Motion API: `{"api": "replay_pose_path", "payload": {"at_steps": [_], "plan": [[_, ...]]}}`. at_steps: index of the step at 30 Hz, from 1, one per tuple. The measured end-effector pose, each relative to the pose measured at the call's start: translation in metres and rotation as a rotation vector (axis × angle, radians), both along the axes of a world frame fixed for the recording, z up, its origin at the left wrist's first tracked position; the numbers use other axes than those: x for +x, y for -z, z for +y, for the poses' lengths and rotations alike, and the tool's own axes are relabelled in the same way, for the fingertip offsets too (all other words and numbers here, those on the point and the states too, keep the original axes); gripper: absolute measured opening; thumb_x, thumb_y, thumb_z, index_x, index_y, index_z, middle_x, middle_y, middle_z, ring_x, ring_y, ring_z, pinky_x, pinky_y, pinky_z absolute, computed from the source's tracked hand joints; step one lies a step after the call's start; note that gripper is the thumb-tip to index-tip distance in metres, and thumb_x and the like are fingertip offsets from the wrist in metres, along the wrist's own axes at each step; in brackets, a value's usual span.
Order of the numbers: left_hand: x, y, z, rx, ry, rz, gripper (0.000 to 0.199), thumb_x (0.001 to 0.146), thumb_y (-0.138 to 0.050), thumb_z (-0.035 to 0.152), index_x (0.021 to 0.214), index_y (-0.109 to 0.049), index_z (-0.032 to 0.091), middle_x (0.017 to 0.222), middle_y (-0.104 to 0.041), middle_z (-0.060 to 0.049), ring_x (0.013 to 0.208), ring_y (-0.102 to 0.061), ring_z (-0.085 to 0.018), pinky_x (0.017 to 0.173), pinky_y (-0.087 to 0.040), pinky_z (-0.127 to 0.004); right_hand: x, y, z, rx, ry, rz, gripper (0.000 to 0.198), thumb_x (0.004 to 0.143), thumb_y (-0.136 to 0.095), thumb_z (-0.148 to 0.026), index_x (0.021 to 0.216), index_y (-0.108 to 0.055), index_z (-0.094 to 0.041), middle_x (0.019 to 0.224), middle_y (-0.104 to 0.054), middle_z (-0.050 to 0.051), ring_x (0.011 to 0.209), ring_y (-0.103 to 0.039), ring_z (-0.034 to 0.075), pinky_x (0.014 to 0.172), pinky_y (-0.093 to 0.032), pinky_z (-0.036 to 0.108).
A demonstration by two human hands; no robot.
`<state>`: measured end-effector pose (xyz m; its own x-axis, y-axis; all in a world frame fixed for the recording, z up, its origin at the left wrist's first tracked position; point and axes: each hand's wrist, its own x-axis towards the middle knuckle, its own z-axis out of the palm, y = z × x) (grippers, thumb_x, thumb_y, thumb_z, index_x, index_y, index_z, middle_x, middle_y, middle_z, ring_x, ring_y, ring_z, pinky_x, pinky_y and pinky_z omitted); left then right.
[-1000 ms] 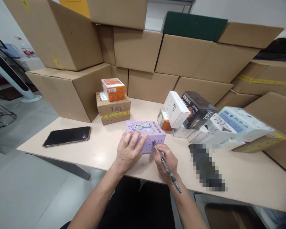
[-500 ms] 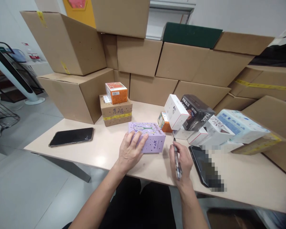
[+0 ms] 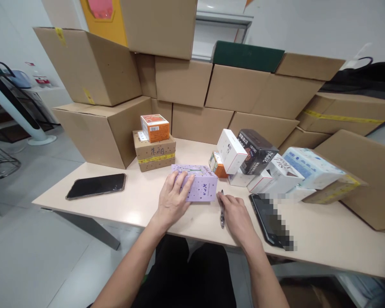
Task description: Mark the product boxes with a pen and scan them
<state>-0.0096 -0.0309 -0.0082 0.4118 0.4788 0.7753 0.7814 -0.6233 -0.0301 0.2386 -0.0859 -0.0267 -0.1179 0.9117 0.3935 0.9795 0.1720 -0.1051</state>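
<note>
A purple printed box [image 3: 202,190] sits on the table in front of me. My left hand [image 3: 176,194] lies over its near left corner, fingers bent across the top and front, holding it. Just to the box's right, a pen [image 3: 222,214] is down at the table surface, its long side pointing toward me. My right hand [image 3: 237,214] is palm down beside it, with fingertips closed at the pen's far end; the thumb is mostly hidden. To the right of that hand rests a dark phone [image 3: 266,218], partly pixelated.
Another phone [image 3: 96,186] lies at the table's left. An orange box [image 3: 157,130] stands on a small taped carton [image 3: 155,154]. Several small boxes, one black [image 3: 255,149], are piled at right. Large cartons [image 3: 186,81] wall off the back. The table's front edge [image 3: 199,236] is close to me.
My right hand has turned palm down and moved left, bringing the pen from a writing grip down to the table beside the purple box. My left hand stays on the box. The view shifted slightly.
</note>
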Motion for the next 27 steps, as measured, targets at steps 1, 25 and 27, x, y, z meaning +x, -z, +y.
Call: {"api": "replay_pose_path", "payload": {"at_steps": [1,25,27], "plan": [[-0.001,-0.003,0.001,-0.013,0.006,-0.002,0.07,0.083,-0.067,0.024,0.147,-0.044,0.013,0.142,-0.051,-0.02,0.138,-0.038,-0.04,0.111,-0.042,-0.055,0.004,-0.001,-0.006,0.036,0.013,0.005,0.047,0.093,-0.038,-0.006,0.134,-0.057,-0.019,0.11,-0.068,0.01,0.095,-0.055,0.024,0.086,-0.044,0.035],[-0.018,-0.05,0.056,-0.488,0.032,0.001,0.071,0.08,-0.073,0.052,0.138,-0.053,0.015,0.149,-0.049,-0.019,0.141,-0.037,-0.04,0.111,-0.042,-0.054,0.071,0.003,-0.07,-0.166,0.652,0.257,0.096,0.079,-0.047,-0.063,0.15,-0.035,0.0,0.114,-0.065,0.026,0.106,-0.063,0.041,0.096,-0.046,0.052],[-0.021,-0.049,0.061,-0.499,0.057,-0.013,0.069,0.081,-0.072,0.053,0.137,-0.055,0.016,0.147,-0.05,-0.018,0.142,-0.037,-0.04,0.111,-0.042,-0.054,0.063,-0.003,-0.075,-0.182,0.606,0.362,0.098,0.077,-0.05,-0.066,0.152,-0.035,-0.004,0.125,-0.062,0.026,0.114,-0.061,0.041,0.096,-0.048,0.051]]}}
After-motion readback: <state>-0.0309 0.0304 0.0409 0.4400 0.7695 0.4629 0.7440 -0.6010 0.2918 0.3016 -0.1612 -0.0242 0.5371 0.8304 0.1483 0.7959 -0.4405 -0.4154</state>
